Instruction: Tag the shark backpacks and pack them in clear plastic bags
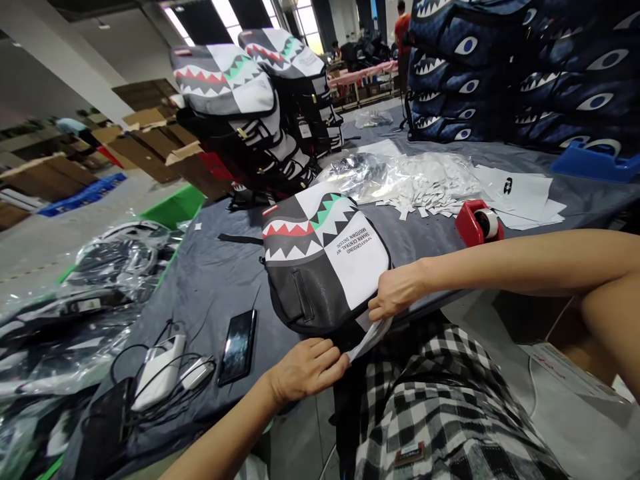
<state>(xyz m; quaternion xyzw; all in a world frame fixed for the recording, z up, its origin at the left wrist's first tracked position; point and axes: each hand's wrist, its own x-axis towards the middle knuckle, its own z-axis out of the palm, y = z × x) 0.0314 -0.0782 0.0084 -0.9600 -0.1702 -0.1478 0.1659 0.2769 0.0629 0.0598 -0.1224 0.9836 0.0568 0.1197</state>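
Note:
A black, grey and white backpack (320, 260) with a red and green shark-mouth print lies on the grey cloth at the table's front edge. A pale, translucent strip of material (371, 340) stretches between my hands below its lower edge. My left hand (313, 367) pinches the strip's left end, its fingers closed. My right hand (399, 290) grips the other end beside the bag's lower right corner, fingers curled. What my right fingertips touch on the bag is partly hidden.
Left of the bag lie a phone (237, 347), a white charger (160, 373) and cables. Stacked backpacks (225, 87) stand behind, blue ones (463, 73) at right. Plastic bags with white tags (435, 180) and a red tape dispenser (477, 223) sit on the table (200, 273).

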